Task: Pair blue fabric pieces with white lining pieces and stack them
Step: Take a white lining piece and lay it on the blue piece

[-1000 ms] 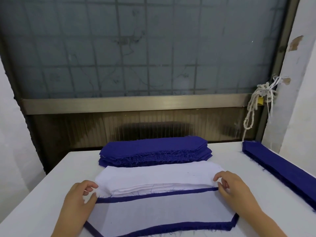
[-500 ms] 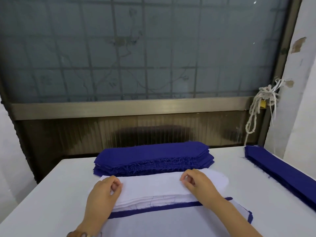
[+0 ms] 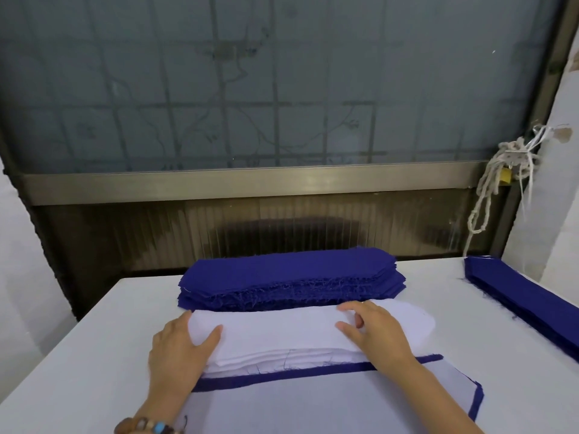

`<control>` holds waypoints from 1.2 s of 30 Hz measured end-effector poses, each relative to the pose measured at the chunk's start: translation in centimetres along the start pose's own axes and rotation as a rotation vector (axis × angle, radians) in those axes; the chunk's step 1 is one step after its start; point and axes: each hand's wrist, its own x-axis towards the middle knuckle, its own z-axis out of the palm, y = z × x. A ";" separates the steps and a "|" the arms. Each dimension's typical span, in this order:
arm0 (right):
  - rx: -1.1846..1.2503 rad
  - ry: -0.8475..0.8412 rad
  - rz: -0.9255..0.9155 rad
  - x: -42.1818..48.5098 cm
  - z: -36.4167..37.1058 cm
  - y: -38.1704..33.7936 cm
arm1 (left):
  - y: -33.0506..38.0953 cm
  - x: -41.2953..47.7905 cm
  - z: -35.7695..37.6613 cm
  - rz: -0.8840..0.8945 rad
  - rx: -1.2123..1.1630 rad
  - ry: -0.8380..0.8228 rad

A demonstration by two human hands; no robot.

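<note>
Pinching the lining pile [image 3: 282, 333] on a table [image 3: 94, 339]: left hand [image 3: 175, 349] clasps its left end, thumb on top; right hand [image 3: 376, 335] nips its top layer. Blue pile [image 3: 288, 275] lies just behind.

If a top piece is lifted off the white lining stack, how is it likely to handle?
Probably floppy: the white lining stack shows thin layers curving where the left hand grips its end. Likely light, since each edge looks very thin. Neighbouring pieces may drag along, as the front edges lie uneven; the right hand pinches the top further along.
</note>
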 end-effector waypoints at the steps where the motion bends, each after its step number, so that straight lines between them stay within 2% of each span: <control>1: -0.006 0.006 -0.001 0.0 0.0 0.0 | -0.1 0.1 0.0 0.005 -0.033 0.020; 7: -0.035 0.030 -0.015 -0.3 0.0 -0.2 | -0.2 -0.2 -1.0 0.036 -0.130 0.200; 12: -0.024 0.046 -0.018 -0.4 0.0 -0.2 | -0.2 -0.9 -1.4 0.069 -0.405 0.319; 17: -0.031 0.042 -0.018 -0.5 0.0 -0.2 | -0.4 -0.8 -1.6 0.066 -0.509 0.355; 20: -0.039 0.041 -0.019 -0.4 -0.1 -0.2 | -0.5 -0.9 -1.5 0.093 -0.446 0.363; 25: -0.043 0.030 -0.010 -0.4 0.0 -0.4 | -0.7 -0.7 -2.0 0.203 -0.194 0.356; 27: -0.044 0.029 -0.008 -0.4 -0.1 -0.4 | -0.7 -0.5 -2.2 0.273 -0.158 0.432; 29: -0.049 0.027 -0.005 -0.5 -0.1 -0.5 | -0.4 -0.6 -2.6 0.324 -0.318 0.439; 31: -0.033 0.017 0.001 -0.5 -0.2 -0.5 | -0.3 -0.7 -2.6 0.227 -0.600 0.371; 33: 0.000 0.007 0.018 -0.4 -0.2 -0.6 | -0.1 -0.4 -2.5 0.119 -0.712 0.347; 36: 0.036 0.000 0.050 -0.3 -0.2 -0.5 | 0.1 -0.2 -2.7 0.103 -0.834 0.304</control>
